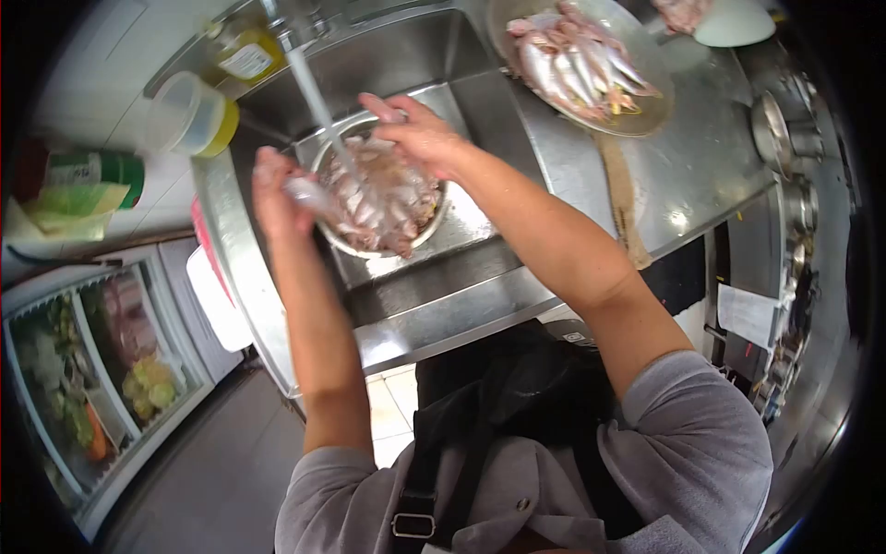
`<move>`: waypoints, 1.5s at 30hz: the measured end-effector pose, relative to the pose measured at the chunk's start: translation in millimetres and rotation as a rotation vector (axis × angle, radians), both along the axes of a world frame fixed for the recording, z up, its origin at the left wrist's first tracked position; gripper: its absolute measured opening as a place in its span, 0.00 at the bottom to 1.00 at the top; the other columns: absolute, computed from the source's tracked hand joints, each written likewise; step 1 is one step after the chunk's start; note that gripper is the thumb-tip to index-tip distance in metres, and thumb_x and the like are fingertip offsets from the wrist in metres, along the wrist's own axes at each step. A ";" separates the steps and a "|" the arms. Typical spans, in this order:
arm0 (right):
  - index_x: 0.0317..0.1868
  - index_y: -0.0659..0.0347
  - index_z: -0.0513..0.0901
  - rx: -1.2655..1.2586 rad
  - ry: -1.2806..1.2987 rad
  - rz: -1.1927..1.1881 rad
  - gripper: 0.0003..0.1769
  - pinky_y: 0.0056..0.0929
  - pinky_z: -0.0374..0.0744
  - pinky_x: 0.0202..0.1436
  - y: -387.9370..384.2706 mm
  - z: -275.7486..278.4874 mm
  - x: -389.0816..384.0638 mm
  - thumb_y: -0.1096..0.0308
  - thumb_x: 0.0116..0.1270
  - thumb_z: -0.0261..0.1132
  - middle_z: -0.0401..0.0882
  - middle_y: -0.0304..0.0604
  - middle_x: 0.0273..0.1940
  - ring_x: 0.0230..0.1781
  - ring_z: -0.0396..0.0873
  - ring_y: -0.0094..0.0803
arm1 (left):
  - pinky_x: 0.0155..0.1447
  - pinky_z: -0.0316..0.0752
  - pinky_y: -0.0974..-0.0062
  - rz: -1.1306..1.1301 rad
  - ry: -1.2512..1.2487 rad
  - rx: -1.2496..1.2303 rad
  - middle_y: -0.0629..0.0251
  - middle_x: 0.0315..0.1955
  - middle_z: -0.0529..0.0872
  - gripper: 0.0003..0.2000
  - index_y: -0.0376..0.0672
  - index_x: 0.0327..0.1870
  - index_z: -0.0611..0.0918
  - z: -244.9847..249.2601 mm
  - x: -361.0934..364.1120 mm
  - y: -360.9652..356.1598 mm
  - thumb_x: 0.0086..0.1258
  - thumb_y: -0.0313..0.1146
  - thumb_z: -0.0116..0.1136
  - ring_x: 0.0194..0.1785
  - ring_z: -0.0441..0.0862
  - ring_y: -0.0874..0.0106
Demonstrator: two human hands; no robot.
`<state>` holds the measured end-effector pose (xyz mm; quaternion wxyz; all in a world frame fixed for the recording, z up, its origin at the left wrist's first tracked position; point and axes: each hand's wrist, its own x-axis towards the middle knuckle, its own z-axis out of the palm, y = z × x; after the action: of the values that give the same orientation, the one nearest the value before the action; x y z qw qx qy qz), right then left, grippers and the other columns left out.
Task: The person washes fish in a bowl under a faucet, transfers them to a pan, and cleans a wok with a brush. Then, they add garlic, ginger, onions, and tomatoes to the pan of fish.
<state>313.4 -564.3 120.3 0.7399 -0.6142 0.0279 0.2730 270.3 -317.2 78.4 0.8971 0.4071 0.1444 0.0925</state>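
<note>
Small pale fish (309, 196), clenched in the fingers of the left hand (277, 198), sits in the stream of tap water (314, 102) just above the round steel bowl (426, 235) standing in the stainless steel sink (415, 55). The bowl is heaped with a wet pile of small fish (388, 198). The right hand (420, 137) hovers over the bowl's far rim, its fingers stretched out and released, grasping nothing that shows.

To the right of the sink, on the steel bench (701, 175), stands a wide metal platter (646, 115) loaded with a row of silvery fish (572, 65) laid side by side. A brown strip of cloth (623, 198) runs from the platter toward the bench's near edge. A white plate (738, 28) sits at the far corner, and steel pots (771, 129) stand further right.

Left of the sink are a clear plastic tub (189, 115) with yellow contents, a bottle of yellow liquid (242, 51) near the tap, and a green tin (101, 168). A white board (217, 305) stands against the sink unit's left side. Lower left, a glass-fronted chiller (101, 369) holds vegetables and meat above a grey floor (221, 443).
</note>
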 end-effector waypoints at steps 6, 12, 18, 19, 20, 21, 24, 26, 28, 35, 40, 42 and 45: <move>0.53 0.61 0.73 -0.231 -0.816 -0.130 0.21 0.37 0.75 0.48 -9.6 95.5 -7.5 0.53 0.71 0.63 0.79 0.50 0.42 0.44 0.78 0.36 | 0.38 0.80 0.69 0.260 -0.189 0.560 0.64 0.34 0.78 0.17 0.43 0.61 0.72 111.2 -13.1 -26.4 0.77 0.38 0.57 0.33 0.78 0.71; 0.66 0.59 0.71 -0.270 -0.575 0.187 0.22 0.35 0.75 0.62 -27.0 -109.5 -43.4 0.59 0.77 0.55 0.78 0.50 0.61 0.60 0.78 0.41 | 0.32 0.68 0.80 -0.247 0.343 0.946 0.70 0.28 0.77 0.17 0.38 0.57 0.76 -167.4 -51.3 -7.8 0.76 0.40 0.56 0.29 0.71 0.80; 0.68 0.62 0.67 -0.096 -0.427 0.230 0.22 0.29 0.67 0.73 -86.0 -46.7 -35.5 0.71 0.76 0.55 0.70 0.42 0.71 0.74 0.65 0.32 | 0.37 0.80 0.72 -0.249 0.285 0.514 0.65 0.42 0.80 0.17 0.45 0.64 0.73 -45.2 -64.7 -98.2 0.78 0.38 0.55 0.34 0.78 0.74; 0.69 0.62 0.66 0.049 -0.484 0.183 0.23 0.29 0.66 0.73 -104.3 -10.2 -30.1 0.73 0.75 0.56 0.70 0.42 0.71 0.75 0.63 0.31 | 0.37 0.80 0.72 -0.248 0.272 0.522 0.65 0.42 0.80 0.17 0.45 0.64 0.73 -19.3 -51.8 -115.6 0.78 0.38 0.55 0.34 0.78 0.74; 0.70 0.63 0.64 0.074 -0.567 0.157 0.24 0.29 0.67 0.73 -125.6 22.9 -24.5 0.72 0.75 0.56 0.70 0.42 0.71 0.75 0.64 0.31 | 0.38 0.81 0.71 -0.214 0.171 0.502 0.64 0.43 0.79 0.18 0.46 0.64 0.72 24.2 -40.5 -141.3 0.77 0.38 0.56 0.36 0.80 0.72; 0.70 0.63 0.63 0.100 -0.646 0.135 0.25 0.30 0.67 0.73 -149.0 51.7 -18.8 0.71 0.76 0.56 0.70 0.42 0.71 0.75 0.64 0.31 | 0.39 0.81 0.69 -0.175 0.075 0.480 0.63 0.43 0.79 0.18 0.46 0.64 0.72 60.6 -29.9 -166.1 0.77 0.38 0.57 0.38 0.81 0.71; 0.69 0.63 0.66 -0.108 -0.776 -0.087 0.26 0.33 0.68 0.72 -226.4 107.4 16.7 0.64 0.75 0.59 0.73 0.42 0.69 0.73 0.67 0.33 | 0.42 0.84 0.66 -0.271 -0.036 0.366 0.59 0.43 0.80 0.20 0.45 0.65 0.69 124.1 16.2 -230.1 0.77 0.36 0.57 0.41 0.83 0.66; 0.69 0.61 0.68 -0.381 -0.894 -0.194 0.27 0.34 0.70 0.70 -275.9 129.4 47.7 0.59 0.75 0.60 0.77 0.43 0.65 0.70 0.71 0.35 | 0.45 0.85 0.63 -0.298 -0.076 0.285 0.56 0.45 0.80 0.19 0.44 0.65 0.69 156.9 49.4 -278.4 0.77 0.35 0.56 0.44 0.84 0.61; 0.69 0.58 0.70 -0.436 -1.006 -0.290 0.28 0.36 0.72 0.68 -312.8 148.8 76.9 0.56 0.74 0.61 0.79 0.44 0.63 0.66 0.75 0.40 | 0.49 0.85 0.59 -0.323 -0.117 0.198 0.52 0.48 0.80 0.19 0.43 0.66 0.68 178.3 84.9 -321.3 0.79 0.35 0.52 0.46 0.85 0.57; 0.71 0.43 0.71 -1.062 -1.021 -0.227 0.29 0.43 0.77 0.62 -358.9 123.8 143.6 0.48 0.72 0.57 0.77 0.46 0.63 0.56 0.79 0.52 | 0.54 0.80 0.52 -0.340 0.087 0.628 0.40 0.54 0.79 0.30 0.39 0.68 0.64 90.5 199.2 -394.2 0.74 0.47 0.60 0.55 0.83 0.54; 0.75 0.34 0.63 -1.471 -0.559 0.292 0.32 0.65 0.61 0.73 -355.1 36.2 143.5 0.40 0.74 0.51 0.54 0.41 0.79 0.77 0.56 0.54 | 0.74 0.53 0.35 -0.429 0.077 1.904 0.51 0.78 0.51 0.36 0.42 0.77 0.56 44.8 161.3 -445.0 0.74 0.52 0.51 0.80 0.50 0.50; 0.77 0.30 0.59 -1.406 -0.584 0.168 0.33 0.71 0.50 0.75 -350.6 13.3 145.0 0.37 0.75 0.47 0.46 0.37 0.81 0.81 0.43 0.51 | 0.73 0.52 0.32 -0.472 0.085 1.965 0.53 0.80 0.47 0.37 0.43 0.78 0.53 29.9 151.0 -451.0 0.75 0.54 0.49 0.80 0.46 0.47; 0.77 0.29 0.57 -1.435 -0.583 0.205 0.32 0.68 0.50 0.76 -348.3 23.2 142.8 0.37 0.76 0.44 0.46 0.37 0.81 0.81 0.44 0.51 | 0.75 0.48 0.32 -0.463 0.113 1.947 0.52 0.80 0.43 0.37 0.45 0.80 0.48 46.0 148.5 -442.3 0.77 0.55 0.43 0.81 0.44 0.46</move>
<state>456.2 -912.5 143.6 0.1104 -0.9889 -0.0547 0.0828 418.8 -759.5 124.4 0.1612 0.9860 -0.0348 -0.0260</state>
